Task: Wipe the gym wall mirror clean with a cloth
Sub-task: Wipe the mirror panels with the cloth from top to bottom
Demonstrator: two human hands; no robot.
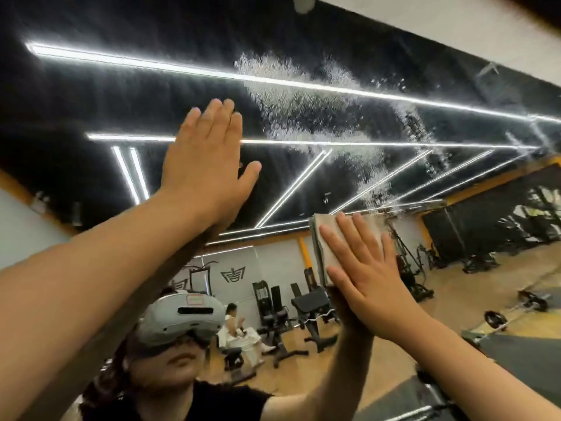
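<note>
My right hand point(364, 275) is flat and open, pressing the cloth point(326, 247) on the mirror point(91, 86). My left hand point(206, 159) rests open higher up. White spray point(303, 101), maybe foam, sits above, so I should push hard and wipe up.

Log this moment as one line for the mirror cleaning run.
stage: wiping | right hand: flat on cloth against mirror | left hand: bare, flat on glass | spray patch: unwiped, above cloth
</note>
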